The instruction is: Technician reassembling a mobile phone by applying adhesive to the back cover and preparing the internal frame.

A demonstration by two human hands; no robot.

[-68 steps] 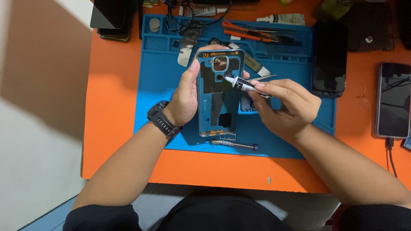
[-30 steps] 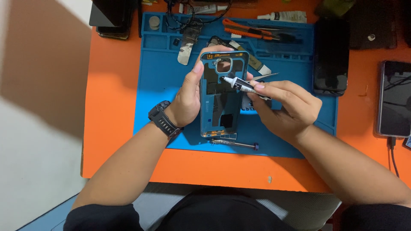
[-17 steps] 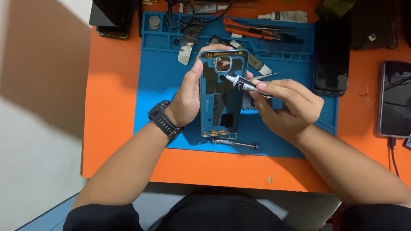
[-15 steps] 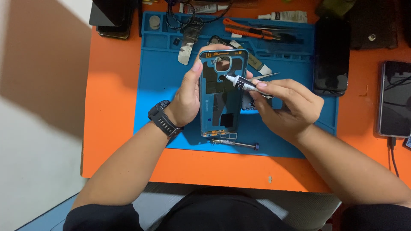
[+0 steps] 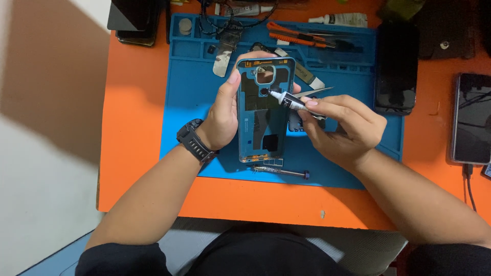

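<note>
My left hand [image 5: 223, 115], with a black watch on its wrist, grips a blue phone back cover [image 5: 265, 110] by its left edge and holds it inner side up over the blue work mat [image 5: 189, 97]. My right hand [image 5: 340, 125] pinches a small glue tube [image 5: 287, 100]. The tube's black tip touches the cover's inside just below the camera opening. A pair of tweezers [image 5: 313, 92] lies under my right fingers, partly hidden.
A small screwdriver [image 5: 280, 172] lies on the mat below the cover. Orange-handled pliers [image 5: 302, 38], a glue tube [image 5: 341, 20] and small parts sit at the mat's back. A dark phone [image 5: 395, 66] lies right of it, another phone [image 5: 471, 117] on a cable farther right. The orange table [image 5: 130, 122] ends at left.
The cover and both hands have shifted slightly up and the tube's tip has moved a little along the cover's upper inside. Otherwise the scene is the same.
</note>
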